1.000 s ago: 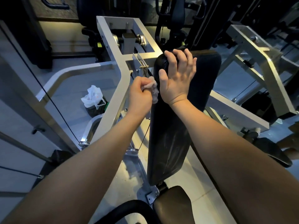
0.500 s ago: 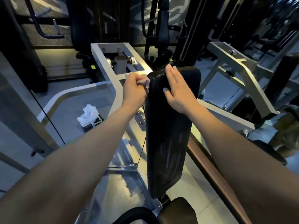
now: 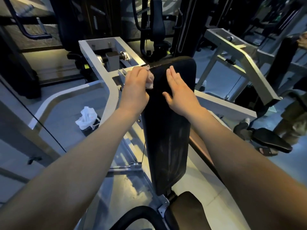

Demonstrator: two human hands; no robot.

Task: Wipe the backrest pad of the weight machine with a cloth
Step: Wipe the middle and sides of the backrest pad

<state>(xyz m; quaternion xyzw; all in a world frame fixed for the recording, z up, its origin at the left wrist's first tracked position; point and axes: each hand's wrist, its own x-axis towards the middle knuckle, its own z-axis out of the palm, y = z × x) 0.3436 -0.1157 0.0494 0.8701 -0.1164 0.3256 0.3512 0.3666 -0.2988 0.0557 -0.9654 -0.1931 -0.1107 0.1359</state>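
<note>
This is a gym, its floor packed with weight machines. In the middle a long black backrest pad (image 3: 167, 130) stands above a dark seat pad (image 3: 187, 211), both fixed to a grey steel frame (image 3: 106, 90) with a thin cable (image 3: 144, 146) running down just left of the pad. A second grey frame (image 3: 240, 52) with a black padded rest (image 3: 272, 143) stands to the right, and dark upright machines (image 3: 156, 22) crowd the far side.

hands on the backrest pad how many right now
2. The left hand grips the cloth against the upper left edge of the backrest pad; the right hand lies flat, fingers straight, on its upper front. No others show.
</note>
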